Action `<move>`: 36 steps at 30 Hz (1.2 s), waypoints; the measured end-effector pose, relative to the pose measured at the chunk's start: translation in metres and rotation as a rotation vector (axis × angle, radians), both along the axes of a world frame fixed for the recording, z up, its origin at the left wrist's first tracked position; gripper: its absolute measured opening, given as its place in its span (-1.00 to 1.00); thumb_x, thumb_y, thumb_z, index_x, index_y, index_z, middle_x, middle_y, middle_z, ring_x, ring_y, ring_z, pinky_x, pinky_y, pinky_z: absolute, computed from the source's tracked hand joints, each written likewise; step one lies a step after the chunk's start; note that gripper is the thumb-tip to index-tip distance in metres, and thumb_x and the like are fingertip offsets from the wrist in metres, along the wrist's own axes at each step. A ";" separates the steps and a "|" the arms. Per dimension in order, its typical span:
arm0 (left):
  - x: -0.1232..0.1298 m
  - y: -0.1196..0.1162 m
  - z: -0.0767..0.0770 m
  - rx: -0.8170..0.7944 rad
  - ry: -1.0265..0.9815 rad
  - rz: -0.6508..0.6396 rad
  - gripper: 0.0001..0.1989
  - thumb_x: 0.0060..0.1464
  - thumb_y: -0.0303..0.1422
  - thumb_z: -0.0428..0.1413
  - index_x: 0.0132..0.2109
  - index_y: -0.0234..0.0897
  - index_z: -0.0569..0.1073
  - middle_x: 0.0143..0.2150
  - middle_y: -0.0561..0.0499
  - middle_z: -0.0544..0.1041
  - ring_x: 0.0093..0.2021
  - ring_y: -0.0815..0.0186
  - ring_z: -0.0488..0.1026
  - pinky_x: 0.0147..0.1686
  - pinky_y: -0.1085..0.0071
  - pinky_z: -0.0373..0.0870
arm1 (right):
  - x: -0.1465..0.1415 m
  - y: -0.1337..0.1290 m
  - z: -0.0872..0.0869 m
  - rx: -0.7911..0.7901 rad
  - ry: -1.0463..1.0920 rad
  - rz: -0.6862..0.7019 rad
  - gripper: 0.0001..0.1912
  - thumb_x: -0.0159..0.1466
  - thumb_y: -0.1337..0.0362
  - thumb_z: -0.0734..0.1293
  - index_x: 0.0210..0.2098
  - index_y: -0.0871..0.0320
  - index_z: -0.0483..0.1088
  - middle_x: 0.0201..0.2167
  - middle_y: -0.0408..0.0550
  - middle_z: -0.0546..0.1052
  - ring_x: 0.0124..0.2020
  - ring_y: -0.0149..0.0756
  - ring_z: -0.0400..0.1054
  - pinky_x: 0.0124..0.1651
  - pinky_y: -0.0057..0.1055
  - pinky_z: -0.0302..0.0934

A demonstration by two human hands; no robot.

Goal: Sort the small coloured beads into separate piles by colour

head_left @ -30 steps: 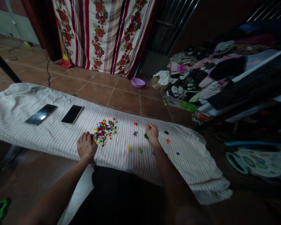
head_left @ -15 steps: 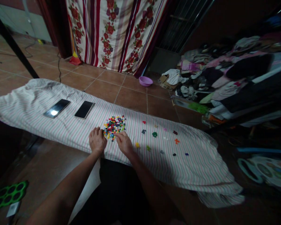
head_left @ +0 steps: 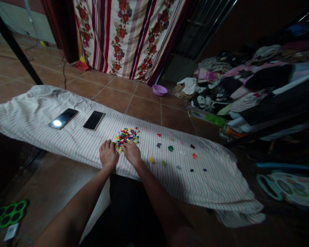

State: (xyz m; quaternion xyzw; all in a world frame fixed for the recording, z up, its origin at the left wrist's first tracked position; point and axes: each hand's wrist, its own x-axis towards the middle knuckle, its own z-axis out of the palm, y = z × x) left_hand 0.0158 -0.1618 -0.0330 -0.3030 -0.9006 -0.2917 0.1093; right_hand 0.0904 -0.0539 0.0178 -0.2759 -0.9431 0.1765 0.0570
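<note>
A pile of small many-coloured plastic pieces (head_left: 127, 134) lies on a striped cloth (head_left: 74, 144). My left hand (head_left: 108, 154) rests on the cloth at the pile's near left edge, fingers lying forward and a little bent. Over the near side of the pile, my right hand (head_left: 132, 153) has its fingertips drawn together among the pieces; whether a piece is between them is too small to tell. To the right sit little groups sorted by colour, among them green pieces (head_left: 170, 148), orange pieces (head_left: 194, 155), yellow pieces (head_left: 152, 160) and red pieces (head_left: 159, 135).
Two phones lie left of the pile, one reflecting light (head_left: 63, 118) and one dark-screened (head_left: 94, 120). Beyond the cloth, a purple basin (head_left: 160, 90) stands on the tiled floor before a flowered curtain (head_left: 123, 37). Heaped clothes (head_left: 237, 79) fill the right side.
My right hand has shifted slightly left and farther over the pile, closer to my left hand. The left hand stays at the pile's edge. The view has moved slightly.
</note>
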 end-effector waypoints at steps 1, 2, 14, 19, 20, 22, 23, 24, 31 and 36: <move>0.000 0.000 0.000 0.001 -0.003 0.000 -0.69 0.21 -0.43 -0.06 -0.02 -0.31 0.52 0.18 -0.24 0.48 0.26 0.00 0.29 0.21 0.03 0.17 | -0.002 0.000 0.002 -0.006 -0.016 -0.013 -0.80 0.37 0.27 0.27 -0.22 0.06 0.56 -0.16 0.01 0.51 -0.07 -0.22 0.38 -0.03 -0.36 0.26; 0.000 0.000 0.000 0.002 -0.006 0.000 -0.69 0.21 -0.43 -0.06 -0.02 -0.31 0.52 0.18 -0.24 0.47 0.26 0.00 0.28 0.21 0.03 0.17 | -0.005 0.000 0.003 -0.016 -0.033 -0.030 -0.81 0.36 0.26 0.27 -0.22 0.07 0.55 -0.16 0.02 0.52 -0.08 -0.22 0.39 -0.04 -0.35 0.26; -0.001 0.000 0.001 -0.006 0.031 0.014 -0.73 0.19 -0.43 -0.03 -0.07 -0.33 0.52 0.14 -0.24 0.51 0.23 0.02 0.33 0.19 0.09 0.20 | -0.012 -0.002 0.014 -0.154 0.016 -0.149 -0.86 0.29 0.31 0.28 -0.29 0.11 0.50 -0.24 -0.01 0.59 -0.17 -0.23 0.45 -0.13 -0.38 0.23; -0.002 -0.001 -0.003 0.017 0.055 0.010 -0.74 0.16 -0.43 -0.01 -0.07 -0.33 0.51 0.13 -0.23 0.51 0.22 0.01 0.33 0.20 0.08 0.19 | 0.000 0.007 0.012 -0.252 0.144 -0.196 -0.93 0.25 0.33 0.32 -0.31 0.10 0.46 -0.30 -0.10 0.61 -0.24 -0.33 0.46 -0.16 -0.46 0.24; -0.002 -0.001 -0.003 0.023 0.054 0.010 -0.74 0.15 -0.43 0.00 -0.07 -0.32 0.51 0.13 -0.23 0.51 0.22 0.01 0.34 0.19 0.08 0.19 | 0.003 0.009 0.008 -0.280 0.171 -0.211 -0.95 0.24 0.33 0.33 -0.31 0.10 0.45 -0.31 -0.11 0.61 -0.25 -0.34 0.47 -0.17 -0.47 0.25; -0.002 -0.001 -0.002 0.025 0.051 0.009 -0.74 0.14 -0.43 0.00 -0.08 -0.31 0.51 0.13 -0.23 0.50 0.21 0.01 0.34 0.19 0.07 0.20 | 0.009 0.015 -0.001 -0.338 0.236 -0.236 -0.96 0.22 0.32 0.35 -0.31 0.09 0.45 -0.32 -0.14 0.60 -0.27 -0.34 0.48 -0.19 -0.47 0.28; -0.002 -0.001 -0.001 0.020 0.050 0.009 -0.74 0.14 -0.43 0.00 -0.07 -0.31 0.51 0.13 -0.24 0.50 0.21 0.01 0.34 0.18 0.07 0.20 | 0.013 0.019 -0.006 -0.362 0.276 -0.248 -0.94 0.21 0.32 0.35 -0.29 0.08 0.45 -0.32 -0.15 0.60 -0.27 -0.35 0.49 -0.19 -0.47 0.29; -0.002 -0.001 0.000 0.012 0.049 0.010 -0.73 0.14 -0.43 0.00 -0.07 -0.32 0.51 0.13 -0.24 0.50 0.20 0.00 0.34 0.18 0.06 0.21 | 0.018 0.024 -0.011 -0.381 0.315 -0.262 -0.92 0.21 0.32 0.35 -0.27 0.07 0.45 -0.31 -0.17 0.60 -0.28 -0.36 0.49 -0.19 -0.47 0.31; -0.001 -0.001 0.003 -0.027 0.067 0.017 -0.74 0.14 -0.43 0.00 -0.08 -0.33 0.51 0.12 -0.25 0.51 0.20 0.00 0.36 0.17 0.06 0.23 | 0.079 0.090 -0.026 -0.402 0.518 -0.403 -0.78 0.17 0.29 0.27 -0.23 0.11 0.51 -0.32 -0.12 0.61 -0.32 -0.35 0.50 -0.20 -0.43 0.36; -0.001 -0.001 0.001 -0.040 0.113 0.029 -0.75 0.14 -0.42 0.00 -0.11 -0.32 0.52 0.11 -0.22 0.53 0.17 0.01 0.38 0.15 0.09 0.24 | 0.129 0.153 -0.024 -0.350 0.584 -0.610 -0.78 0.08 0.26 0.29 -0.32 0.13 0.53 -0.36 -0.07 0.62 -0.28 -0.26 0.53 -0.13 -0.36 0.39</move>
